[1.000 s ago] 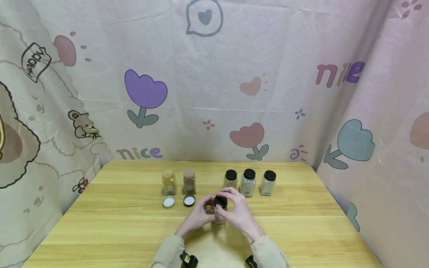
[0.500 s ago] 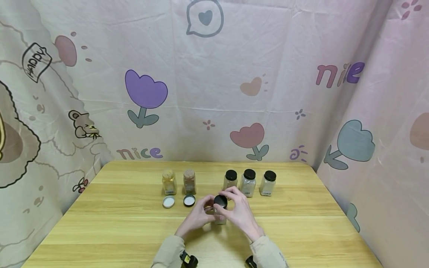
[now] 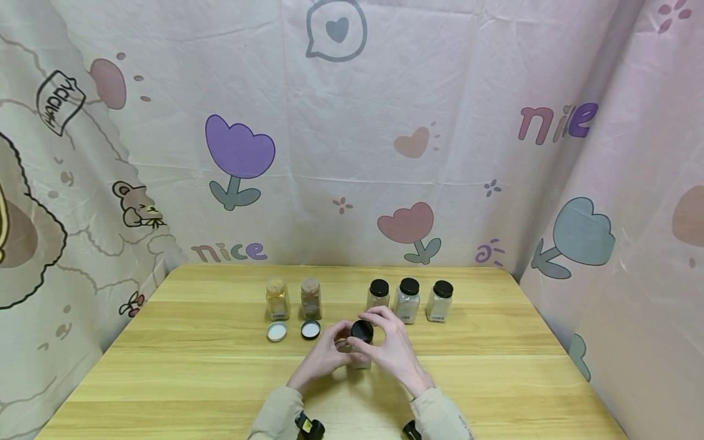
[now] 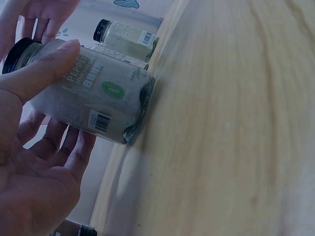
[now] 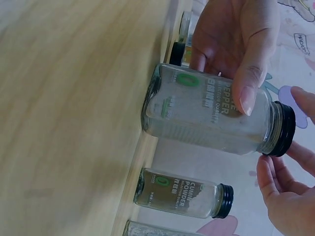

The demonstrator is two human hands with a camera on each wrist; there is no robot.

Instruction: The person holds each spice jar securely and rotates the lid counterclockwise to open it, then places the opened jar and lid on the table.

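A clear square pepper jar (image 3: 361,363) with pale powder inside stands upright near the middle of the wooden table. My left hand (image 3: 324,354) grips its body; the left wrist view shows the thumb across the printed front of the pepper jar (image 4: 106,91). Around the black lid (image 3: 362,330) curl the fingers of my right hand (image 3: 393,342). In the right wrist view the lid (image 5: 284,129) sits on the jar's neck, with fingertips at its lower edge and the thumb just off its upper rim.
Behind, to the right, stand a cumin powder jar (image 5: 172,194) and two pale jars (image 3: 407,304) (image 3: 439,304), all black-capped. At the back left, a yellow spice jar (image 3: 277,303) and a brown one (image 3: 311,300) show bare shaker tops. Two upturned lids (image 3: 277,332) (image 3: 310,330) lie before them.
My right thumb has slid off the lid's top toward its left side, and the index finger has shifted slightly at the rim. The left hand and the jar stay put.
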